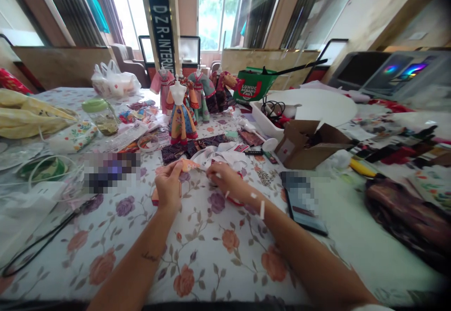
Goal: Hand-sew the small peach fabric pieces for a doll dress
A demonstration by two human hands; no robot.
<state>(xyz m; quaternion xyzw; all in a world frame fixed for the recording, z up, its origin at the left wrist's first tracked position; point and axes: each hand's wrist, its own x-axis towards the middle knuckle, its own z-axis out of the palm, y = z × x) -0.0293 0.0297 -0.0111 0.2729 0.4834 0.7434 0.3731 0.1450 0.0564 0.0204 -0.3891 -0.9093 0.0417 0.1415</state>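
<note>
Floral bench cloth (211,259) lies nearest; above it, toward the bench's front edge, the left hand (169,184) and right hand (223,179) pinch a small peach fabric scrap (186,164) between them, holding it clear of the cloth.

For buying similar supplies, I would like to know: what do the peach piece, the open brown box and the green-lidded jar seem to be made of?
The peach piece looks thin and matte, fabric or paper; it bends softly. The open brown box seems matte cardboard, with folded flaps. The green-lidded jar seems clear glass or plastic: its contents show through.
</note>
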